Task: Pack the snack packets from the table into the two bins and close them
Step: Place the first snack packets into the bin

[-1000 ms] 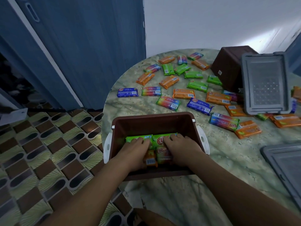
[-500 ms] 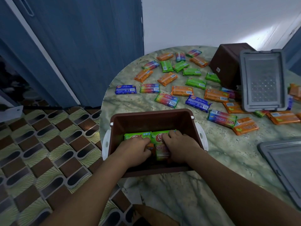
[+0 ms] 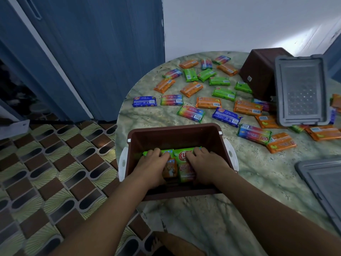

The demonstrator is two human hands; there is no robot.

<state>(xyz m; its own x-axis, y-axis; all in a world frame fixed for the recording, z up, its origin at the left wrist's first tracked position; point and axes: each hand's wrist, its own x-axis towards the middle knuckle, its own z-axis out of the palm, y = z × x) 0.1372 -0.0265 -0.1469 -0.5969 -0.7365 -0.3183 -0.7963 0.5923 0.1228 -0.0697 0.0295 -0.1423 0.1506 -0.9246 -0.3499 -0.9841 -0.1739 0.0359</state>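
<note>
A few packets [image 3: 181, 159] are pressed down in the near bin [image 3: 175, 134] by the left hand [image 3: 152, 167] and right hand [image 3: 206, 166], fingers curled over them, while most packets are left scattered on the table [image 3: 258, 172], the far bin [image 3: 258, 72] unfilled and both unclosed

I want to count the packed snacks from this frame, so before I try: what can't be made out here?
- Head view: packets under the left hand and right hand in the near bin; the hands cover them.
- Far bin: its inside is hidden, since it lies tipped behind the grey lid.
- Second lid: cut off by the right edge.
- Packet print: too small to read.
</note>
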